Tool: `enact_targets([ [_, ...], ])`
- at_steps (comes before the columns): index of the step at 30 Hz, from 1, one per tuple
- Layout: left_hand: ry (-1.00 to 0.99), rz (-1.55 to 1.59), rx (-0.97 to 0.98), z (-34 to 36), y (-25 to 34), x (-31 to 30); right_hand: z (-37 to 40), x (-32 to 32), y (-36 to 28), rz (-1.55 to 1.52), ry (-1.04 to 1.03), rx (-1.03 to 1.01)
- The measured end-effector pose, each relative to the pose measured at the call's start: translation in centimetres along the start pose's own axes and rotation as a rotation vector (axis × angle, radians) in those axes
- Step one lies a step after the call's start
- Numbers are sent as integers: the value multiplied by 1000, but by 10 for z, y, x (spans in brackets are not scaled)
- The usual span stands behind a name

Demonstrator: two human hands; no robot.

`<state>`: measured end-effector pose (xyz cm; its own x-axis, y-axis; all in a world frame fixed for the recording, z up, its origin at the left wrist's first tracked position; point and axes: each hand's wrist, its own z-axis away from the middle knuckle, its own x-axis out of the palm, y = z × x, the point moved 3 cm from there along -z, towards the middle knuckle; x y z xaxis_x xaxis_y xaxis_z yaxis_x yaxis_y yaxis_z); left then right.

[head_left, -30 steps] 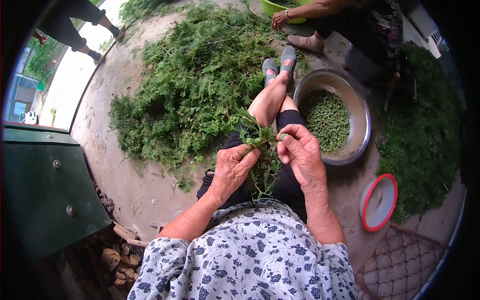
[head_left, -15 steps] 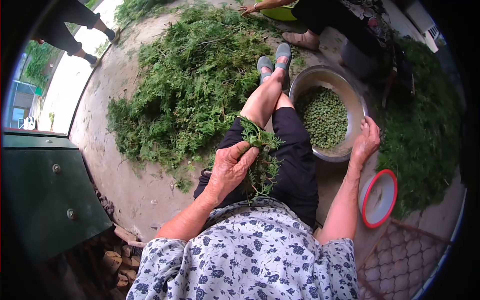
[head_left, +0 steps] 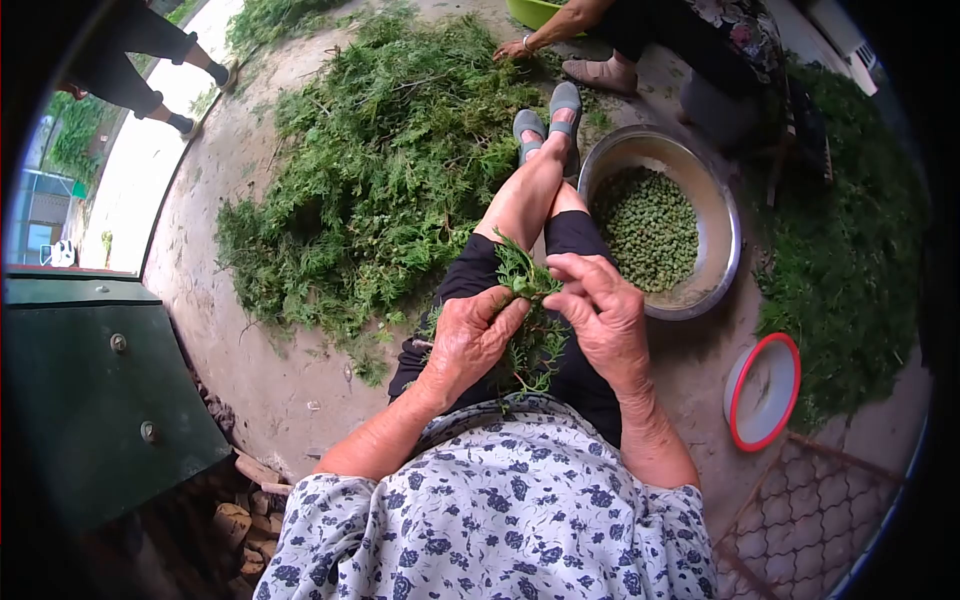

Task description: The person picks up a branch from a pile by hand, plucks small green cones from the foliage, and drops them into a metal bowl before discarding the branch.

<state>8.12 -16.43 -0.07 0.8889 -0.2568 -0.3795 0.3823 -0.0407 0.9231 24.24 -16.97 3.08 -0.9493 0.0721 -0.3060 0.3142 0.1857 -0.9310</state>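
Left hand (head_left: 468, 338) fisted round green leafy sprig (head_left: 518, 268), frame centre over lap, long axis near vertical, tip up; right hand (head_left: 602, 318) pinches its tip; round steel bowl (head_left: 718, 205) of green berries upper right

So the floor here is bare concrete ground (head_left: 250, 330), pretty dusty. At 11 o'clock there's a huge heap of green sprigs (head_left: 380, 160) spread right on it. At 2 o'clock sits a metal bowl (head_left: 735, 240), and past it at 3 o'clock another heap of greens (head_left: 850, 270). A red-rimmed dish (head_left: 762, 392) lies at 4 o'clock, just beside some wire mesh (head_left: 800, 520) at 5. A lime green tub (head_left: 530, 12) peeks in at 12, a dark green box (head_left: 90, 390) stands at 9, and chopped wood (head_left: 235, 515) at 7.
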Motion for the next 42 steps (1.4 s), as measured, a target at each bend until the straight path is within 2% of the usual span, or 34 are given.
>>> enact_targets([
  [2, -21, -38, 46, 2, 2, -3, 0, 18, -3, 13, -46, -7],
  [4, -16, -84, 46, 4, 0, -5, -1, 28, -1, 58, -14, -142],
  [6, 32, -96, 49, 6, -2, -5, 1, 33, 3, 55, -1, -129],
  [11, -4, -111, 77, 7, -5, -7, 3, 36, 9, 49, -37, -80],
  [13, -46, -97, 90, 6, -6, -11, 5, 38, 18, -293, -183, 379],
  [14, -91, -62, 44, 5, -6, -14, 6, 39, 23, -485, -189, 485],
  [15, -137, -27, -1, 5, -5, -16, 7, 40, 33, -806, -160, 594],
  [17, -132, 41, -7, 5, -4, -17, 4, 36, 37, -999, -120, 626],
  [20, -64, 406, -108, 6, -5, -15, -6, 8, 36, -908, 111, 470],
  [23, -52, 490, -181, 4, -13, -19, -12, -43, 55, -646, 332, 329],
  [24, -56, 611, -224, 4, -19, -18, -11, -60, 66, -517, 413, 324],
  [25, -55, 612, -225, 4, -18, -18, -6, -80, 87, -416, 428, 287],
  [27, -29, 719, -297, 4, -12, -20, 1, -106, 108, -56, 491, 370],
  [28, -52, 813, -375, 4, -8, -20, 4, -111, 114, -56, 492, 372],
  [30, -47, 863, -418, 4, -11, -18, 7, -119, 115, 426, 494, 331],
  [34, -29, 893, -467, 4, -2, -20, 10, -125, 128, 624, 518, 301],
  [36, -22, 857, -468, 4, 0, -22, 11, -129, 129, 661, 666, 288],
  [39, 3, 912, -443, 4, -6, -18, 12, -129, 136, 678, 610, 347],
  [40, -15, 887, -376, 3, -9, -17, 13, -125, 138, 756, 567, 267],
  [41, -32, 861, -311, 2, -8, -18, 12, -118, 131, 772, 540, 301],
  [42, -92, 893, -339, 4, -6, -18, 12, -114, 126, 812, 556, 258],
])
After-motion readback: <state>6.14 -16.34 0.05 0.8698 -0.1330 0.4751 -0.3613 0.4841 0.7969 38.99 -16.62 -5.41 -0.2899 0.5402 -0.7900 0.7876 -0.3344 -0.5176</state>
